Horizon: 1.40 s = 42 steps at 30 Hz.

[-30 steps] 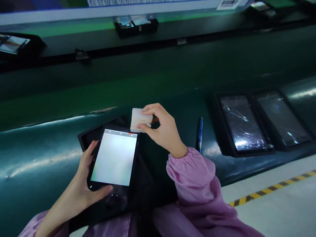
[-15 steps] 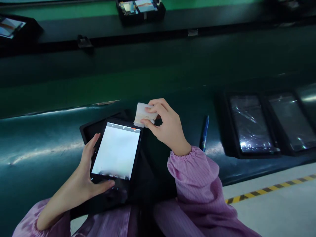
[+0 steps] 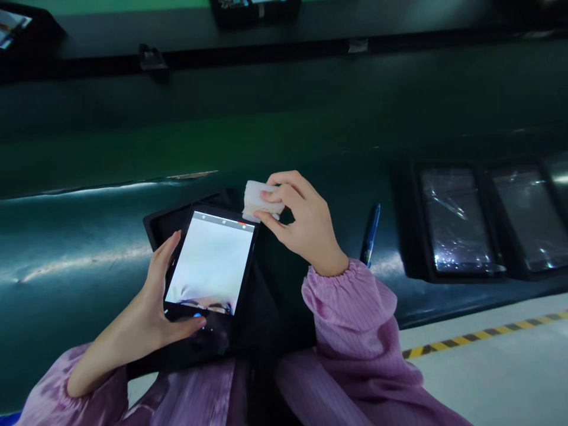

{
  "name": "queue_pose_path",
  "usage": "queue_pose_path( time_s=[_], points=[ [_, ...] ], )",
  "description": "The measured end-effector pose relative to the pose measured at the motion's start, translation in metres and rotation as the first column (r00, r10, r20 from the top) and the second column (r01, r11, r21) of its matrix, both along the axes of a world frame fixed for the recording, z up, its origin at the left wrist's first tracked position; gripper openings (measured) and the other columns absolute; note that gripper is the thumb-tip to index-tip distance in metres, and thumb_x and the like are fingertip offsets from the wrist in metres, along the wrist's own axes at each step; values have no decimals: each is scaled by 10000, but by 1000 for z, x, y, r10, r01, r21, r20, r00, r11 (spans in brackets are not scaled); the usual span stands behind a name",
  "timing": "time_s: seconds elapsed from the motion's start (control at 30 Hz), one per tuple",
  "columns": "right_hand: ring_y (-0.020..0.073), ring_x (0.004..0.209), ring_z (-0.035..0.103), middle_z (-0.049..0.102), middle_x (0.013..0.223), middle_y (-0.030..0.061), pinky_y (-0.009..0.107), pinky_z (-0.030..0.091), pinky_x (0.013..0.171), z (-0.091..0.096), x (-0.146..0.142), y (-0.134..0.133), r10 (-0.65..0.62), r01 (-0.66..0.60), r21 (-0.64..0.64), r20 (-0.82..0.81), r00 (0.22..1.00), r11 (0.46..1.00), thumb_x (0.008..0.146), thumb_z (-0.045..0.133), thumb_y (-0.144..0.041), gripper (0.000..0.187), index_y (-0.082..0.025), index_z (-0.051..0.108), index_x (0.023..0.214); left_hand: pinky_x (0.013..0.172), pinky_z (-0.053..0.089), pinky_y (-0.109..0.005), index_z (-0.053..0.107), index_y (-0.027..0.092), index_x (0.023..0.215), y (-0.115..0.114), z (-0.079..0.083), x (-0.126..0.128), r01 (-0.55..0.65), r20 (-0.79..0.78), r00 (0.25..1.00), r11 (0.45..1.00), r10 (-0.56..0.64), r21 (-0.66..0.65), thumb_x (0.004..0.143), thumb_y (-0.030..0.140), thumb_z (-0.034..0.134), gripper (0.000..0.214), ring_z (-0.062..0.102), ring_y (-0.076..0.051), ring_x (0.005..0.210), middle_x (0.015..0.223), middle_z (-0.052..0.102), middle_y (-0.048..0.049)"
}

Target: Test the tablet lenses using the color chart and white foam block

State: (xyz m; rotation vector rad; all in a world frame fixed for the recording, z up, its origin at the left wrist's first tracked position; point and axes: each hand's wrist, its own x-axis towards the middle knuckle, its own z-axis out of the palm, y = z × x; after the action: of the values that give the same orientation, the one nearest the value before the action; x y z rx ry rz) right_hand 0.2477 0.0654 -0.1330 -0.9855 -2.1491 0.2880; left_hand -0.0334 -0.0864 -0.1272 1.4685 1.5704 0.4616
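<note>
1. Two bare hands in pink striped sleeves (image 3: 355, 307) work over a glossy dark green conveyor belt (image 3: 89, 260).
2. The left hand (image 3: 151, 313) grips a thin black tablet (image 3: 210, 263) with a glowing pale screen. Its fingers wrap along the 9 o'clock edge and its thumb presses the dark bezel at 6 o'clock.
3. The thin black tablet is lifted and tilted toward the person. Its far end is over a shallow black plastic tray (image 3: 162, 225) that lies on the belt; whether the two touch is hard to tell.
4. The right hand (image 3: 302, 228) is closed firmly on a small white foam-like block (image 3: 260, 198), pinched between thumb and fingers.
5. The block sits at the tablet's 1 o'clock corner, over the top bezel.
6. A slim blue pen (image 3: 370, 234) lies on the belt at 3 o'clock of the right hand, near the wrist.
7. Further toward 3 o'clock, two film-covered dark tablets (image 3: 457, 219) rest side by side on the belt, well apart from both hands.
8. At 5 o'clock, yellow-and-black striped tape (image 3: 479, 337) crosses the pale floor.
</note>
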Motion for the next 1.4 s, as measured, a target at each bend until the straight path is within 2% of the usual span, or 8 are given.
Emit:
queue_pose_path(
  time_s=[0.17,0.4,0.57,0.7,0.83,1.0,1.17,1.4],
  points=[
    [229,920,665,656,1128,56,363,552,714,0,0,-1,27,-28,68,19,999,997,962,714,-226,169,-242,552,1010,1264,180,-711,26,455,1663,2,4,4,-1,4,1000,1000,1,20,787,356,858,1212,155,-435,1604,1762,87,-43],
    [239,941,689,671,1091,52,365,566,695,6,0,-3,32,-29,38,-102,994,999,936,758,-276,207,-253,556,972,1259,178,-717,23,450,1665,1,-5,0,29,37,999,996,-32,80,774,386,874,1234,153,-431,1605,1753,89,-66],
    [224,912,678,662,1074,48,326,548,642,10,1,-3,45,-41,30,-180,983,999,894,807,-289,255,-245,563,955,1245,255,-706,26,468,1661,1,-5,-1,29,25,999,998,-31,51,771,422,861,1221,168,-457,1596,1762,69,-39],
    [222,903,678,662,1053,46,337,541,667,10,1,-4,66,-63,25,-123,990,998,904,790,-268,239,-238,557,942,1228,264,-738,21,467,1663,2,3,2,-2,26,1000,1000,2,-10,805,459,820,1173,147,-505,1588,1771,42,-20],
    [213,874,671,660,1049,49,334,527,645,11,0,-6,62,-62,14,-51,997,998,929,752,-265,211,-236,542,925,1237,288,-709,33,473,1661,3,8,6,-25,49,998,1000,25,-17,819,488,805,1143,115,-501,1596,1773,44,4],
    [203,844,647,642,1030,47,328,520,622,13,-1,-7,68,-69,20,22,997,997,954,699,-250,200,-234,514,880,1261,249,-694,46,468,1661,3,5,5,9,53,999,999,-11,37,824,467,815,1137,123,-463,1605,1768,65,-7],
    [195,827,620,632,1019,42,315,498,597,12,-3,-8,87,-89,42,50,995,995,926,652,-122,209,-237,487,870,1270,241,-673,38,459,1665,3,5,3,1,57,998,1000,-1,3,818,432,823,1155,118,-460,1607,1766,46,-8],
    [187,816,594,614,992,32,310,482,603,11,-5,-6,85,-87,50,27,996,995,896,630,-64,256,-238,447,852,1255,233,-697,-1,454,1662,4,6,2,31,46,998,999,-30,-13,830,409,839,1183,97,-448,1613,1768,19,-51]
  ],
)
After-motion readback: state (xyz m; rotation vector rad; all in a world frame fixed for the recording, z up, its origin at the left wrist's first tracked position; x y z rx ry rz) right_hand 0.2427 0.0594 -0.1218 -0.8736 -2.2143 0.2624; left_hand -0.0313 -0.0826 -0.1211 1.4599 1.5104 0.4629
